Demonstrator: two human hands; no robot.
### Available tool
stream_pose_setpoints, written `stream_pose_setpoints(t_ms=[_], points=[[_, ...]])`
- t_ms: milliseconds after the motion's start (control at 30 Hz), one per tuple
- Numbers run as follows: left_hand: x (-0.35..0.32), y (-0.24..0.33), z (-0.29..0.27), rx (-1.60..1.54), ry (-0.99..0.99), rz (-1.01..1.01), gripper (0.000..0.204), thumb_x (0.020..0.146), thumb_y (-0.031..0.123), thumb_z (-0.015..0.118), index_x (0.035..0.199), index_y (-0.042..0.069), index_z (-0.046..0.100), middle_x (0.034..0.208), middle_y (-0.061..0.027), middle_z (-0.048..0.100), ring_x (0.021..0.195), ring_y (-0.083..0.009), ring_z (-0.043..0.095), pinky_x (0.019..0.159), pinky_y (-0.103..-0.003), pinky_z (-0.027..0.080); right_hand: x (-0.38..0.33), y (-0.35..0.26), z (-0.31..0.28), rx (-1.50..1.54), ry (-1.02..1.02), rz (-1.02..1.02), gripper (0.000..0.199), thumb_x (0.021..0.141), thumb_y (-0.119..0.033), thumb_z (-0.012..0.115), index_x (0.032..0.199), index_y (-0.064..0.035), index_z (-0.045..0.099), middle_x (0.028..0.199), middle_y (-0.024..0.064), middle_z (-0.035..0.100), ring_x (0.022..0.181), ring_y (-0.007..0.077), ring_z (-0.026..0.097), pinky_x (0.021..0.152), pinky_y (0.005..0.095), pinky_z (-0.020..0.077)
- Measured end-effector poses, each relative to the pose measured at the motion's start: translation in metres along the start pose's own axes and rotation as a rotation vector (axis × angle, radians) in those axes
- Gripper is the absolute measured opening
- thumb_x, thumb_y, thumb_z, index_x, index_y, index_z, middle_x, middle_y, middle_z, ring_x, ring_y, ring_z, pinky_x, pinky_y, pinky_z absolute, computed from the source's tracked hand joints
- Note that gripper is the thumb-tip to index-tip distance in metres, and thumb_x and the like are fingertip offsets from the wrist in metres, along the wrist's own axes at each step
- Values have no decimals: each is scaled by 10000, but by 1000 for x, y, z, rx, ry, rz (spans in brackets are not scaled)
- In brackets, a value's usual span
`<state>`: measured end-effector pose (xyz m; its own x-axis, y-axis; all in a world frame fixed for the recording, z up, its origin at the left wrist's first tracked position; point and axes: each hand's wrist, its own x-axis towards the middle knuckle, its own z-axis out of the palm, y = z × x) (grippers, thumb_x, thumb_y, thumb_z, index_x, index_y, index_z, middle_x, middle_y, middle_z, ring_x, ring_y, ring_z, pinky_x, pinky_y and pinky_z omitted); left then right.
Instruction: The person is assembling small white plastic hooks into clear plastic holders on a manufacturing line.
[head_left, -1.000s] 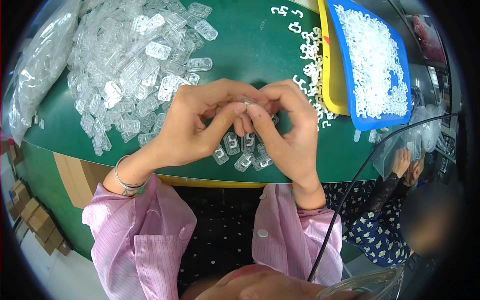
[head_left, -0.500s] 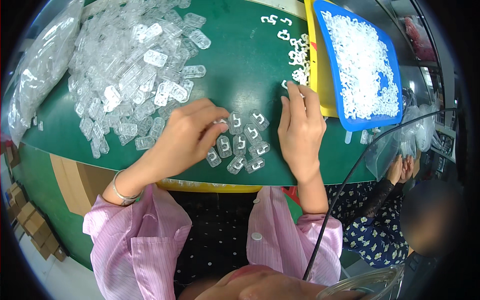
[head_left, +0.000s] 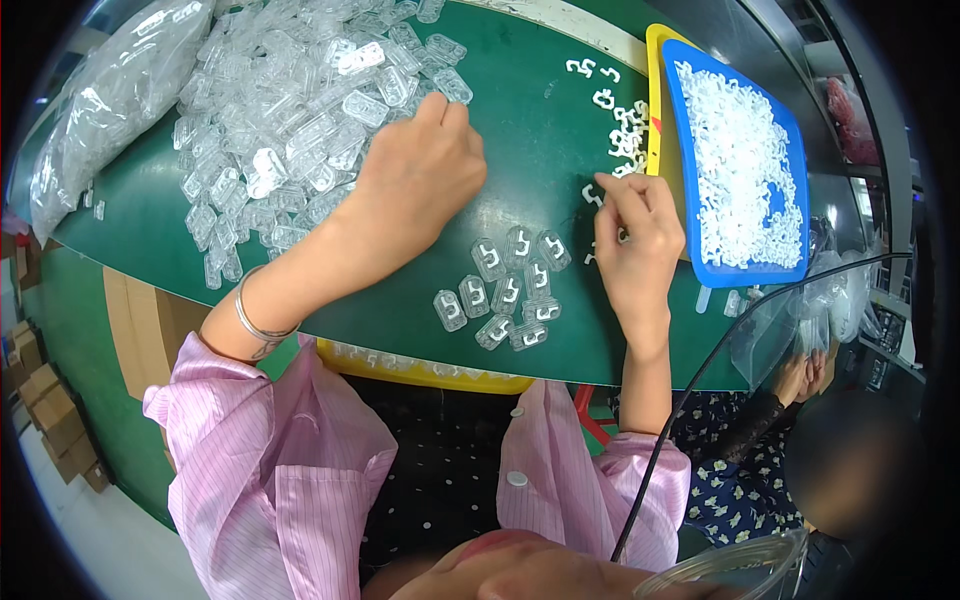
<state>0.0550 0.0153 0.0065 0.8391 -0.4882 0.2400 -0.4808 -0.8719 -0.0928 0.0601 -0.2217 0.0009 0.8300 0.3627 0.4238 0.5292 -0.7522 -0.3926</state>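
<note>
- Green matting covers the work table (head_left: 520,130), which curves across the upper half of the view.
- A big heap of clear plastic shells (head_left: 290,110) lies on the mat's left part, with a clear plastic bag (head_left: 110,100) beside it at the far left.
- The left hand (head_left: 415,180) rests palm down at the heap's right edge, fingers together and reaching into the shells; whether it grips one cannot be told.
- The right hand (head_left: 640,250) pinches a small white hook piece (head_left: 592,192) between thumb and forefinger, near the scattered white hooks (head_left: 620,130).
- A blue tray (head_left: 790,150) full of white hooks sits to the right, over a yellow tray (head_left: 655,90).
- Between the hands lies a cluster of assembled clear shells (head_left: 505,290), near the table's front edge.
</note>
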Motion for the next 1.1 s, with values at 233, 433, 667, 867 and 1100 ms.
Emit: stream_pose_setpoints(t_ms=[233, 433, 667, 867, 1100], points=[[-3, 0, -21, -1290, -36, -387, 195, 894, 9, 571, 1080, -46, 582, 885, -108, 637, 769, -171, 642, 579, -257, 486, -3, -10, -17, 629, 65, 416, 180, 851, 101, 587, 1002, 42, 668, 887, 97, 650, 796, 197, 700, 629, 239, 557], [-11, 21, -19, -1874, -36, -550, 203, 940, 59, 551, 1085, -82, 568, 912, -125, 664, 711, -161, 679, 510, -206, 488, 6, -33, -20, 1188, -110, 452, 116, 836, 58, 651, 939, 31, 699, 824, 78, 663, 698, 102, 636, 592, 198, 512], [-15, 32, -5, -2002, 41, -549, 203, 946, 9, 514, 1103, -116, 542, 977, -175, 668, 835, -214, 695, 613, -252, 562, -1, -61, 6, 962, 55, 431, 126, 796, 100, 666, 909, 48, 685, 869, 97, 647, 683, 108, 636, 564, 200, 507], [-20, 42, -8, -1919, 90, -499, 226, 953, 4, 503, 1139, -114, 553, 1003, -175, 669, 881, -202, 684, 700, -269, 576, -3, -56, 12, 705, 119, 233, 141, 739, 90, 724, 853, 22, 679, 831, 76, 614, 583, 83, 570, 500, 198, 461], [-21, 35, -4, -1877, 32, -372, 180, 941, 24, 546, 1070, -92, 594, 913, -148, 685, 813, -168, 685, 677, -275, 566, 1, -55, 4, 887, -7, 427, 147, 748, 67, 736, 842, 19, 634, 801, 45, 586, 633, 58, 563, 511, 179, 456]])
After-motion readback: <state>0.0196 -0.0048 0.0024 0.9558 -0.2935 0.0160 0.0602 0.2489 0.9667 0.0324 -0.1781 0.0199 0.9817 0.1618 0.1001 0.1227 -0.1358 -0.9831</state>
